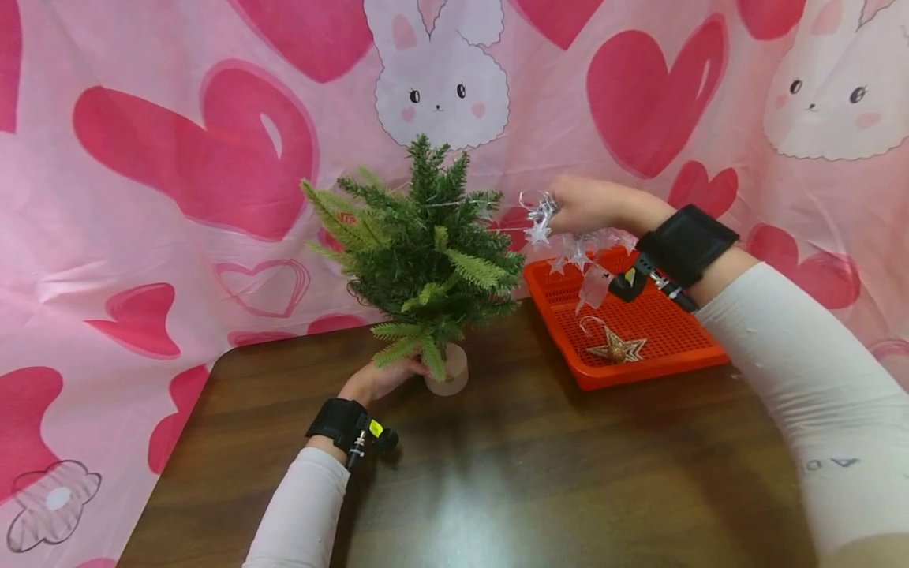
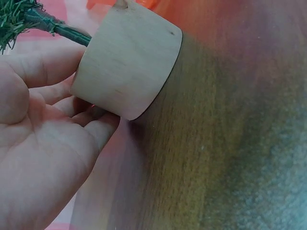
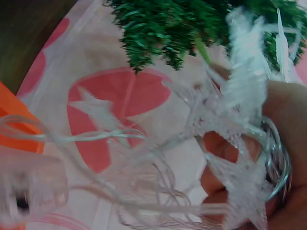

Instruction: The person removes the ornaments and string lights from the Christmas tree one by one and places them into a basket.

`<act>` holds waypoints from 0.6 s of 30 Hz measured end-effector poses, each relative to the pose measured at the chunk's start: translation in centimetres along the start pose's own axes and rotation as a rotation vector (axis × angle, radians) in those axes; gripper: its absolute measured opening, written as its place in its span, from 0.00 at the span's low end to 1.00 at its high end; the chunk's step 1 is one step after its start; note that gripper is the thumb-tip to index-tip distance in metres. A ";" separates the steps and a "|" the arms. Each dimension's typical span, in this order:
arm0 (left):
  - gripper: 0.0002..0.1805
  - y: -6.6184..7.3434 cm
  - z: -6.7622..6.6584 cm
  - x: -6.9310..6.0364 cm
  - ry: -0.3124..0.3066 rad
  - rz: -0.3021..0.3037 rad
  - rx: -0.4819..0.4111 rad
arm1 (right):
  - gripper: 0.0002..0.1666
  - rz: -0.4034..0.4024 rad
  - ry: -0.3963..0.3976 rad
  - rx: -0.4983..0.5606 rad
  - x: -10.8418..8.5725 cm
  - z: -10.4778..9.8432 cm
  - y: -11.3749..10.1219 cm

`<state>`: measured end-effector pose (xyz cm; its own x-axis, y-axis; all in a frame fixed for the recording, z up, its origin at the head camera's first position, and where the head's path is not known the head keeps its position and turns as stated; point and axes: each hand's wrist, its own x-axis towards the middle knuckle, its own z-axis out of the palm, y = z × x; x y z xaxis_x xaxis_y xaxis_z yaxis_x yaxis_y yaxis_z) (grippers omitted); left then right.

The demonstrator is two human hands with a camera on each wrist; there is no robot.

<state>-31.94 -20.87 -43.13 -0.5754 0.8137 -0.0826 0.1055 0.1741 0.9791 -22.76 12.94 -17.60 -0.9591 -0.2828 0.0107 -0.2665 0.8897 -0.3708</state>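
Observation:
A small artificial Christmas tree (image 1: 426,244) stands upright on the table, on a round pale wooden base (image 2: 129,62). My left hand (image 1: 383,383) holds that base from its left side, partly hidden by low branches in the head view. Right of the tree, my right hand (image 1: 592,203) grips a bunch of clear star string lights (image 1: 541,219). A stretch of their wire runs across from the hand to the upper branches. More stars and a clear battery box (image 1: 594,285) dangle below the hand, over the basket.
An orange plastic basket (image 1: 589,379) sits at the table's back right, with a gold star ornament (image 1: 616,349) inside. Behind the table (image 1: 497,473) hangs a pink cloth (image 1: 170,252) with hearts and rabbits, close to the tree.

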 end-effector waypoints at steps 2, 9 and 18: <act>0.18 0.1 0.0 0.0 0.007 0.003 -0.005 | 0.13 -0.012 0.079 -0.076 0.4 0.1 0.0; 0.17 0.1 0.1 0.1 0.007 0.028 -0.012 | 0.09 0.002 0.305 0.039 0.7 -0.4 -0.1; 0.19 -0.2 -0.3 0.3 -0.004 0.034 -0.028 | 0.15 0.003 0.287 0.326 0.1 -1.9 -0.3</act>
<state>-32.37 -20.79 -43.29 -0.5688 0.8210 -0.0498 0.1025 0.1308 0.9861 -22.95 13.35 -15.69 -0.9598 -0.1283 0.2496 -0.2636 0.7176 -0.6446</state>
